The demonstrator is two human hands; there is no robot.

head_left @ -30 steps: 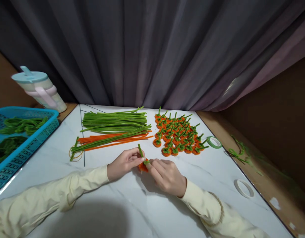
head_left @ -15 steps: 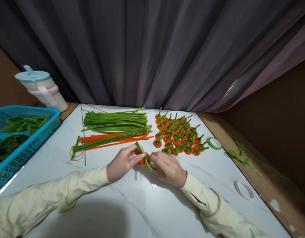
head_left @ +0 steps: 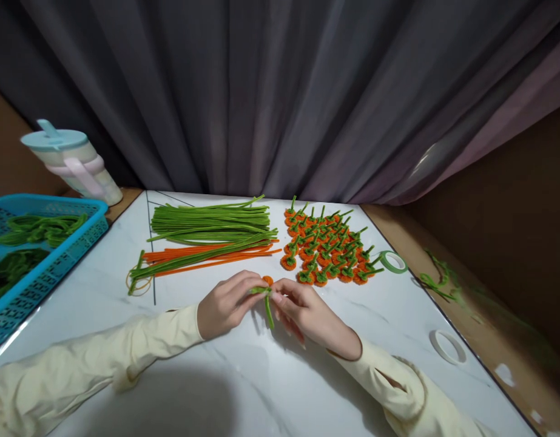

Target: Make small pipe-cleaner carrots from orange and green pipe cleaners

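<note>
Between my hands, above the white table, is a small orange pipe-cleaner pumpkin [head_left: 267,281] with a green pipe cleaner [head_left: 269,312] at it, one end hanging down. My left hand [head_left: 229,303] pinches the green piece and the pumpkin from the left. From the right, the thumb and forefinger of my right hand [head_left: 307,312] close on the same piece, the other fingers hanging loose. My fingers hide much of the pumpkin. Beyond them lie green pipe cleaners [head_left: 211,221], orange pipe cleaners [head_left: 188,252] and rows of finished-looking orange pumpkins [head_left: 325,249] with green stems.
A blue basket [head_left: 79,246] with green pipe-cleaner pieces stands at the left, a tumbler [head_left: 79,164] behind it. Green tape [head_left: 393,262] and a white tape roll [head_left: 448,347] lie at the right. Green scraps [head_left: 438,279] lie past the table edge. A dark curtain [head_left: 243,97] hangs behind.
The pumpkin has turned in my fingers, so the green piece now points down toward me. My right hand has rolled over and its lower fingers have loosened.
</note>
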